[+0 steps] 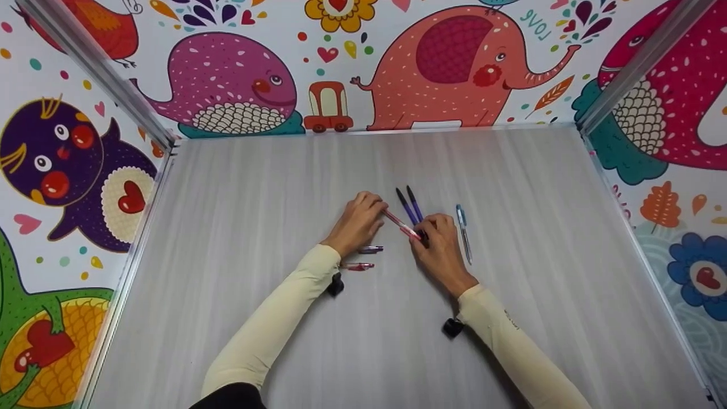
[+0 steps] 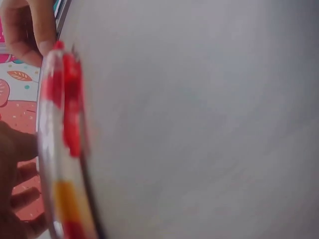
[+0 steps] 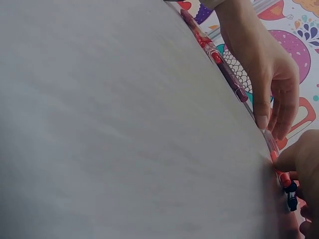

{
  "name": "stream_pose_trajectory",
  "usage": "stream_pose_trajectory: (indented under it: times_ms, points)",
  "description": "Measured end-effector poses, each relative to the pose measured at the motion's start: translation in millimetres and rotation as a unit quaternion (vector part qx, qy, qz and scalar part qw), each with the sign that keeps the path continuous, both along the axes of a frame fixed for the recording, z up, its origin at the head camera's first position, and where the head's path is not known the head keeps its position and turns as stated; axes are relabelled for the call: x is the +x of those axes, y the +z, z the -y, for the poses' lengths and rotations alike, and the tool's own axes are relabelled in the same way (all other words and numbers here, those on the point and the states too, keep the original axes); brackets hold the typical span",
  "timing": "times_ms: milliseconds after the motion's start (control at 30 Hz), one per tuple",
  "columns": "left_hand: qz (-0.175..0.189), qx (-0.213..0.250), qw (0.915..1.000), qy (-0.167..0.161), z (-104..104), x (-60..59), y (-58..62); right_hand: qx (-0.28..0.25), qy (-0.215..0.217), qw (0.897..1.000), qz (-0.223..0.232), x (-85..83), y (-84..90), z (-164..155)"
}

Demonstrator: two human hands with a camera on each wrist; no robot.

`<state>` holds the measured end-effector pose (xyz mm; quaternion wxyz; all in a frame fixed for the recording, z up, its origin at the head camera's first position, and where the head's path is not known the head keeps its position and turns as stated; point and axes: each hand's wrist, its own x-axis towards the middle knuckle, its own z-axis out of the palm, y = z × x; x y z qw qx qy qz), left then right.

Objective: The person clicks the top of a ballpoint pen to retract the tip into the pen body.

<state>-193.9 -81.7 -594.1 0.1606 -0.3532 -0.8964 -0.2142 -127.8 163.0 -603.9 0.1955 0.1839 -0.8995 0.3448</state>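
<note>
Three printed walls (image 1: 332, 62) frame the far, left and right sides of a grey tabletop (image 1: 363, 346), whose open middle seems to give both arms room. Pale sleeves (image 1: 278, 312) reach in from the near side, bare only at the hands. The left hand (image 1: 356, 221) pinches the far-left end of a red pen (image 1: 400, 222) between thumb and fingers. The right hand (image 1: 443, 250) has thumb and finger curled about its near-right, clip end; gripping both ends probably keeps the pen steady. That pen slants between the hands, just above or on the tabletop; which, I cannot tell.

Two blue pens (image 1: 406, 205) point away side by side, their near ends hidden by the right hand; whether it grips them too is unclear. To its right, a light blue pen (image 1: 463, 233) lies apart, roughly lengthwise. Near the left wrist, a dark purple pen (image 1: 372, 249) and, nearer, a second red pen (image 1: 359, 266) lie crosswise, partly covered by that arm, perhaps set aside from the others. No cup or case shows; these pens lie loose. Small black blocks (image 1: 452, 328) sit at both wrists, probably the worn cameras.
</note>
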Motion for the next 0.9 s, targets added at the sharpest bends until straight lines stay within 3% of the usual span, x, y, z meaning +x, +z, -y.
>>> stream_pose_trajectory:
  times_ms: [133, 567, 700, 900]
  points:
    - [0.031, -0.015, 0.9994, 0.006, 4, -1.0, 7.6, 0.000, 0.001, 1.000, 0.015, 1.2, 1.1, 1]
    - [0.127, -0.021, 0.9912, 0.030, 8, -18.5, 11.3, -0.015, 0.001, 1.000, 0.025, 4.5, 3.4, 1]
    - [0.132, -0.013, 0.9908, 0.028, 9, -21.5, 11.8, -0.019, 0.002, 1.000, 0.019, 5.7, 1.9, 1]
    - [0.123, 0.010, 0.9924, -0.003, 8, -24.8, 12.1, -0.045, 0.001, 0.999, -0.003, 5.8, 0.2, 0]
